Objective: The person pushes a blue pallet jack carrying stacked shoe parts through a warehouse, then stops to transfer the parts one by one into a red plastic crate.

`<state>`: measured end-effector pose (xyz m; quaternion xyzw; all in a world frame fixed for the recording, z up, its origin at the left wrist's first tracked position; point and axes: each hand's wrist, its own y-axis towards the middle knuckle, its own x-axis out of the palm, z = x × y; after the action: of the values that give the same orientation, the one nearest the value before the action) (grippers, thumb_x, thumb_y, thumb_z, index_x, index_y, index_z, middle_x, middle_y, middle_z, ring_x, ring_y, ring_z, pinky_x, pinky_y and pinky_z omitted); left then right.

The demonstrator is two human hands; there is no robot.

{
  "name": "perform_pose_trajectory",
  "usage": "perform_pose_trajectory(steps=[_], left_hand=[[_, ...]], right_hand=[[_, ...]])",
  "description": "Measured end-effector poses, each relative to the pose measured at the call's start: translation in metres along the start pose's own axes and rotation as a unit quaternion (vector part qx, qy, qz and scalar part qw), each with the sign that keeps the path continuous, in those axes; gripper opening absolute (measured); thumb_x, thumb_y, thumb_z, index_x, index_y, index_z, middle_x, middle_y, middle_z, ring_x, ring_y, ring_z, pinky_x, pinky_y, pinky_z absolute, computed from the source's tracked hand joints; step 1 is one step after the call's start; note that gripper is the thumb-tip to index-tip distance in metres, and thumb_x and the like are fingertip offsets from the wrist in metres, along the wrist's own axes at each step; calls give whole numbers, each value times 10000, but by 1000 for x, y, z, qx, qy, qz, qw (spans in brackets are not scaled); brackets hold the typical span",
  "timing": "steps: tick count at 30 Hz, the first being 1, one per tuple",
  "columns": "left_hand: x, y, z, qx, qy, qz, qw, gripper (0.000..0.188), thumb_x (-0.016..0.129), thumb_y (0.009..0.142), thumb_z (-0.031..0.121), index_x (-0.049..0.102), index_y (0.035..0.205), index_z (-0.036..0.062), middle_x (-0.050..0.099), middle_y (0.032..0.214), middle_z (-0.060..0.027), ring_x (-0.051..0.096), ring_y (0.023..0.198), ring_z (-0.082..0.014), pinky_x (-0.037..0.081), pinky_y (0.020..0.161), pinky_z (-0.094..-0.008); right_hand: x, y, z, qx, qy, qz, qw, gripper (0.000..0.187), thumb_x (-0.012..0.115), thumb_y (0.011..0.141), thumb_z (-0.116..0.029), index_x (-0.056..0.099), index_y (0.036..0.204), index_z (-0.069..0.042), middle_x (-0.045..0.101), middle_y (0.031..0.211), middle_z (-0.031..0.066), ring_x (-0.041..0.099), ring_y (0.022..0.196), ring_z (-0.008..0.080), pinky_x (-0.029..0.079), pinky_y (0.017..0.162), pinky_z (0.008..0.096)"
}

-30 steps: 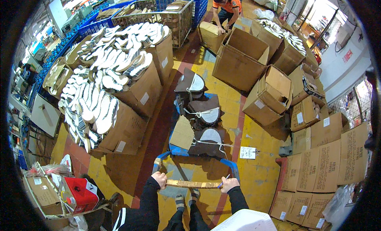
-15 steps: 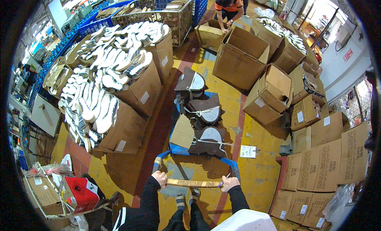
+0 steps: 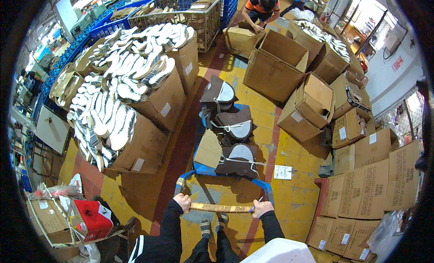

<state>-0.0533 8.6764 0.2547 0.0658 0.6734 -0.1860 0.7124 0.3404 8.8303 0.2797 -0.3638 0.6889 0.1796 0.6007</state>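
Both my hands grip the tape-wrapped handle bar [image 3: 219, 208] of a blue cart [image 3: 205, 170]. My left hand [image 3: 183, 203] is closed round its left end. At the right end my right hand [image 3: 262, 208] is closed on the bar too, with a blue pen [image 3: 254, 208] held in the same fingers. Ahead, the cart bears three bundles of dark brown pieces with pale grey rounded pieces, tied with white string: a near bundle [image 3: 239, 160], a middle bundle [image 3: 237, 126] and a far bundle [image 3: 219, 92]. A flat cardboard piece [image 3: 208, 149] leans beside them.
Cartons heaped with white shoe soles [image 3: 108, 113] stand left. Open cartons [image 3: 275, 66] and stacked boxes [image 3: 361, 190] line the right. A person in an orange shirt [image 3: 257, 7] bends over a carton [image 3: 242, 39] ahead. A red container [image 3: 95, 220] sits at lower left.
My hands and the cart look nearly unmoved. The person in orange has shifted slightly right over the carton, and another person in blue shows more behind, further right.
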Motion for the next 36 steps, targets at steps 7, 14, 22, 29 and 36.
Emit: perform_pose_trajectory(steps=[7,14,22,29,36], left_hand=[[-7,1,1,5,25,23,999,164,572,626,253,525,666,101,505,627,-22,553,581,-179,429,612,-297],[-8,1,0,12,13,22,1000,160,568,622,252,525,656,102,497,616,-16,536,573,-175,425,599,-291],[-14,2,2,-1,-2,16,1000,316,649,483,320,527,661,89,501,623,-29,554,596,-194,443,629,-290],[-7,1,2,-4,0,34,999,270,624,512,299,519,651,93,501,626,-33,544,561,-193,437,617,-291],[-5,1,2,3,1,43,999,246,608,535,296,518,649,97,497,621,-33,536,546,-191,424,605,-294]], right_hand=[[-1,0,-1,1,-1,0,1000,245,646,563,-227,490,698,-96,571,511,89,602,491,261,468,459,387],[0,0,0,-1,-1,1,1000,246,649,556,-228,490,690,-97,573,515,90,602,491,258,469,462,386],[6,-1,4,-9,-9,-8,1000,287,658,602,-286,492,741,-97,580,521,86,604,491,256,469,454,384],[8,-1,4,-12,-5,8,1000,285,658,596,-284,494,735,-98,569,505,81,590,469,250,455,437,380],[7,-3,6,-15,-6,13,1000,287,659,594,-284,494,739,-99,569,507,81,590,468,252,455,438,382]])
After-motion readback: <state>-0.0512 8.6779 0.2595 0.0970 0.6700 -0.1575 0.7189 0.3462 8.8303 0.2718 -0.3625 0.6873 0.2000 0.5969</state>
